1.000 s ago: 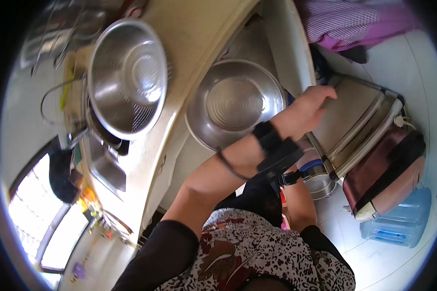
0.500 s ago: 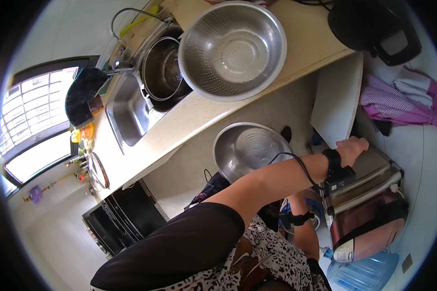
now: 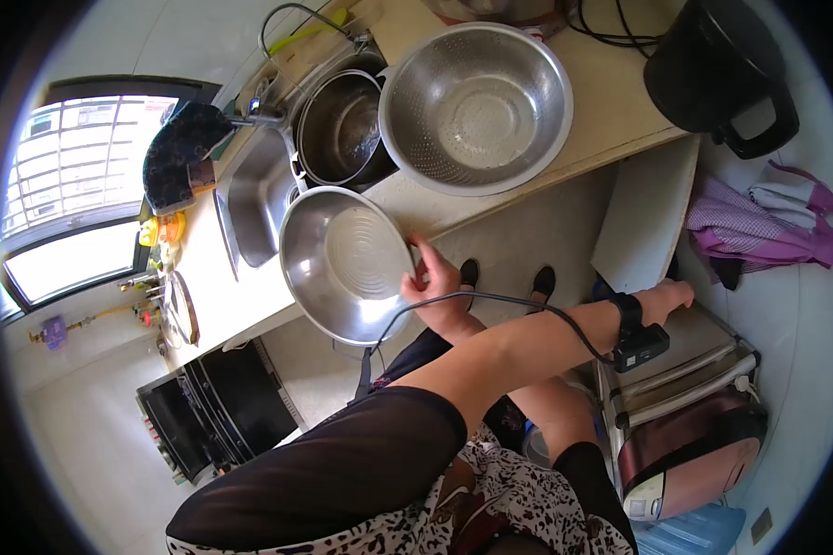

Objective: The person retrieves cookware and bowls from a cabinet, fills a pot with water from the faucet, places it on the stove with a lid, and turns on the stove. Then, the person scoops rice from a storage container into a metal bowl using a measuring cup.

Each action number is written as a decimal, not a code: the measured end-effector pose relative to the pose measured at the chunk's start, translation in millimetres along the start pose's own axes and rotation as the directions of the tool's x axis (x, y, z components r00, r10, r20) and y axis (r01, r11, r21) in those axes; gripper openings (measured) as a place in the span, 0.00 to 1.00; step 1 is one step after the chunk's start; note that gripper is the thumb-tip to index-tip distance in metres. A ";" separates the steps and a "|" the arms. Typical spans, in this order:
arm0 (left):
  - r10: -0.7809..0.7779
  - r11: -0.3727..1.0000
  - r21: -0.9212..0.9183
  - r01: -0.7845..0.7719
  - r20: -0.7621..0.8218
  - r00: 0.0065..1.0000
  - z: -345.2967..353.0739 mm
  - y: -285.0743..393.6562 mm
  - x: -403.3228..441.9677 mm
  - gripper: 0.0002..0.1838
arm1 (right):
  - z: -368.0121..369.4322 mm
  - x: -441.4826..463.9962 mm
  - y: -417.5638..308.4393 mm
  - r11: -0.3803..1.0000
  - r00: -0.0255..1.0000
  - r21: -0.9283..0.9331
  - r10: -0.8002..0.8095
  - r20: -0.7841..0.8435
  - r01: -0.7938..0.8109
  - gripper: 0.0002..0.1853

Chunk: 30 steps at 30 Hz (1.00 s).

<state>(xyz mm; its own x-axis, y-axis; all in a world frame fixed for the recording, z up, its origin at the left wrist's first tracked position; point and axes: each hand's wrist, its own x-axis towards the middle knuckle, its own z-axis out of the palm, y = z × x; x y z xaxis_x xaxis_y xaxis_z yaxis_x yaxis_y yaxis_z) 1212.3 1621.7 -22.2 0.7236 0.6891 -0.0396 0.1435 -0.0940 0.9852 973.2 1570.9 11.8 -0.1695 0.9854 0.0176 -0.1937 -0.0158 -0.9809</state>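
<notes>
My right hand grips the rim of a shiny steel basin, thumb and fingers closed on its right side. The basin is tilted beside the counter's front edge, below the sink. My left arm crosses over the right one. At its end, my left hand is at the free end of an open cabinet door, with its fingers bent there and partly hidden. A black device with a cable is strapped to the left wrist.
A steel colander stands on the counter, beside a pot at the sink. A black pitcher is at the upper right. A red appliance on a rack and a blue water bottle stand at right.
The basin has risen from low down and moved left toward the counter, with my right hand now on its rim. My left hand stays by the cabinet door. The view has shifted slightly.
</notes>
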 end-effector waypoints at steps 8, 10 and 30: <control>0.041 0.999 -0.027 -0.040 0.025 0.999 -7.6 -3.6 -3.8 0.24 | 47.6 21.4 23.5 0.997 0.991 -0.009 0.076 -0.112 -0.077 0.34; 0.042 0.998 -0.055 -0.039 0.053 0.998 -6.8 -8.2 -2.1 0.24 | 42.9 17.5 30.8 1.000 0.995 -0.006 -0.002 -0.101 0.001 0.37; -0.551 0.817 -0.084 0.571 0.183 0.815 51.1 -33.5 32.2 0.23 | -92.6 63.0 -19.5 0.905 0.858 0.409 0.299 -0.417 -0.116 0.09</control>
<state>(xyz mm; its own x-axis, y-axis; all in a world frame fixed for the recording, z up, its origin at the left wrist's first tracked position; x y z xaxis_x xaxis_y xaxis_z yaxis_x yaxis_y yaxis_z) 1265.3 1610.3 -64.9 0.6337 0.4818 -0.6052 0.4733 0.3774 0.7960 1055.8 1649.0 14.2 0.1999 0.9119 -0.3584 -0.5510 -0.1979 -0.8107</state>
